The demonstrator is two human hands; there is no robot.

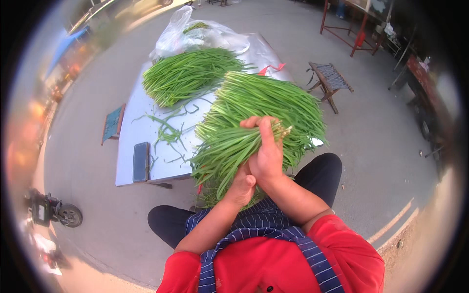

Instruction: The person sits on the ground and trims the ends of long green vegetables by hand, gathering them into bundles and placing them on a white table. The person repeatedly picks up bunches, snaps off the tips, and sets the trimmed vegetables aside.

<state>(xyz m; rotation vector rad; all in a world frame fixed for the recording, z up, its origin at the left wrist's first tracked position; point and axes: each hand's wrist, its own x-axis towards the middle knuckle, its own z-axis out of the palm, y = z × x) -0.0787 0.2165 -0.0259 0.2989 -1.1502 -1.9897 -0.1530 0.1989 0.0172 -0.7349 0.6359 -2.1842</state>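
My right hand (269, 157) grips a bunch of garlic chives (231, 144) near its pale cut ends, with the thumb and fingers around the stalks. These ends point up and right, and the green leaves fan down to the left. Below it, my left hand (240, 188) holds the same bunch from beneath; its thumb shows, but its fingers are hidden. A large pile of garlic chives (271, 99) lies just beyond my hands on the table (128, 128). Farther back is a second pile (190, 73). Loose leaves (168, 132) are scattered to the left.
A smartphone (140, 162) lies at the table's near left corner. Clear plastic bags (176, 34) and a red tie (271, 69) are at the back. Folding stools stand on the left (113, 124) and right (331, 78). More chives (210, 196) are by my lap.
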